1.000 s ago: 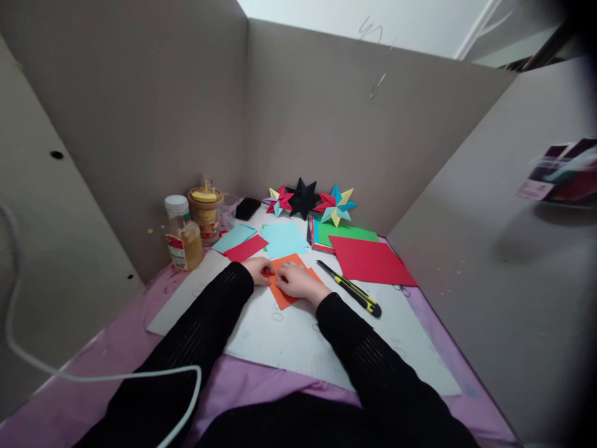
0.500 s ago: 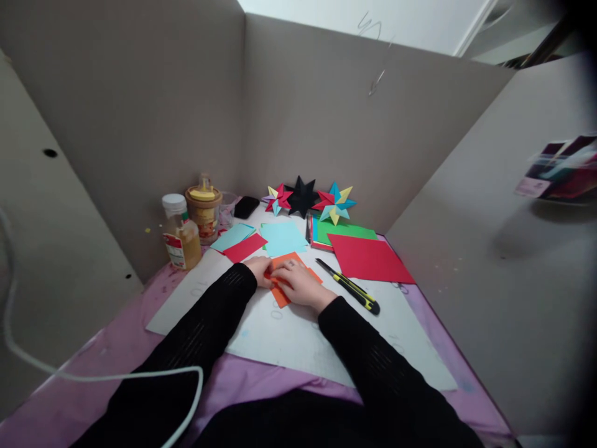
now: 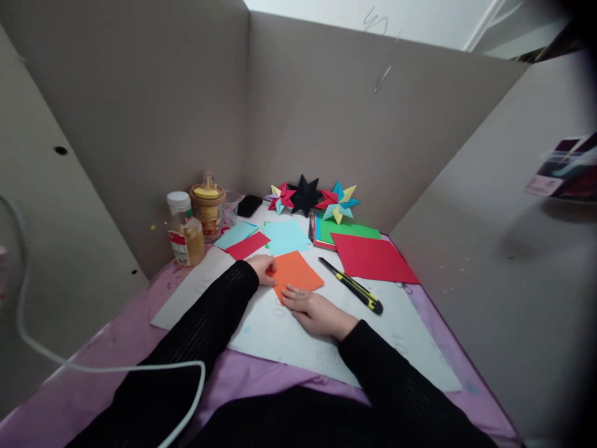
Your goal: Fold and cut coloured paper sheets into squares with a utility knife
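- Orange paper, one square sheet (image 3: 296, 270), lies flat just left of the yellow-and-black utility knife (image 3: 351, 285); the two are near but do not touch.
- Left hand (image 3: 262, 269), also left of the knife and farther from it, has bent fingers at the sheet's left corner; whether they pinch it, I cannot tell.
- Right hand (image 3: 319, 312), to the near left of the knife, is flat, with fingers stretched out on the sheet's near edge.
- In my judgement, the sheet is very light, thin and a little stiff; it may slide easily and crease under hard pressing. Edges and corners seem the best places to hold, with gentle fingers.
- Beyond the knife I see a red sheet (image 3: 373, 258) to the right, and, well behind, a black folded star (image 3: 304, 195).
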A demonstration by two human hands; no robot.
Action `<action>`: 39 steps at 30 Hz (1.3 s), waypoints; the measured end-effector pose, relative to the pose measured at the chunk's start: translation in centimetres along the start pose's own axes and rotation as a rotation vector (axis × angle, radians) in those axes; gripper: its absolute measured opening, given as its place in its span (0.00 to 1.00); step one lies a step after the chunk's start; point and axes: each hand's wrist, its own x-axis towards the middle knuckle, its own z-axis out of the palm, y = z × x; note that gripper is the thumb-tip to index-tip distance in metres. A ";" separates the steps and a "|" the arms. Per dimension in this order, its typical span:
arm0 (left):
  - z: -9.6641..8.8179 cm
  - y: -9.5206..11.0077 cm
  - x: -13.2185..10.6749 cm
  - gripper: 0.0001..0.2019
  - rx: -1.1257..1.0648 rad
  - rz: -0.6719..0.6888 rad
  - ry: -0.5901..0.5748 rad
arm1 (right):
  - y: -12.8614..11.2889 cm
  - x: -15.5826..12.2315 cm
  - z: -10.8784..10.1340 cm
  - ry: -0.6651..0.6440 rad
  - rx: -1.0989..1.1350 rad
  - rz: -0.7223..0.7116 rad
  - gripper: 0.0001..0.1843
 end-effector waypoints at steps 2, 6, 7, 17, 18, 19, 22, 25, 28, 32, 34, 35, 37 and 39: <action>0.0 -0.1 0.0 0.19 0.003 0.013 0.005 | 0.1 -0.1 0.0 -0.014 0.000 -0.009 0.25; 0.0 -0.4 0.1 0.12 -0.032 0.034 0.013 | 0.3 -0.2 0.0 -0.038 -0.014 -0.009 0.27; 0.0 -0.5 0.2 0.09 -0.049 0.033 0.010 | 0.3 -0.2 0.0 -0.040 -0.015 -0.007 0.27; 0.0 -0.6 0.3 0.09 -0.078 0.016 -0.006 | 0.5 -0.3 0.0 -0.046 0.000 -0.007 0.28; 0.0 -0.6 0.3 0.09 -0.076 0.015 -0.005 | 0.6 -0.3 0.0 -0.047 0.001 -0.010 0.28; 0.0 -0.5 0.3 0.09 -0.074 0.014 -0.002 | 0.6 -0.3 0.0 -0.048 0.005 -0.016 0.27; 0.2 -0.5 0.3 0.09 -0.065 0.013 0.019 | 0.7 -0.3 -0.2 -0.052 0.025 -0.035 0.27; 0.2 -0.6 0.4 0.08 -0.067 0.045 0.025 | 0.8 -0.3 -0.3 -0.060 0.043 -0.039 0.27; 0.0 -0.8 0.5 0.10 -0.093 0.063 -0.021 | 0.9 -0.3 -0.4 -0.065 0.061 -0.037 0.26; -0.2 -0.4 0.5 0.12 -0.104 0.023 -0.024 | 0.9 -0.2 -0.4 -0.063 0.074 -0.037 0.26; -0.2 0.5 0.3 0.13 -0.135 0.005 -0.017 | 0.9 -0.2 -0.4 -0.060 0.072 -0.042 0.26; -0.1 1.1 0.2 0.14 -0.167 -0.011 -0.015 | 0.9 -0.2 -0.4 -0.058 0.072 -0.044 0.26; 0.0 2.2 0.0 0.16 -0.255 -0.060 -0.017 | 0.9 -0.2 -0.5 -0.053 0.073 -0.048 0.26; 0.2 3.1 -0.1 0.16 -0.345 -0.119 -0.023 | 0.9 -0.2 -0.5 -0.050 0.075 -0.054 0.26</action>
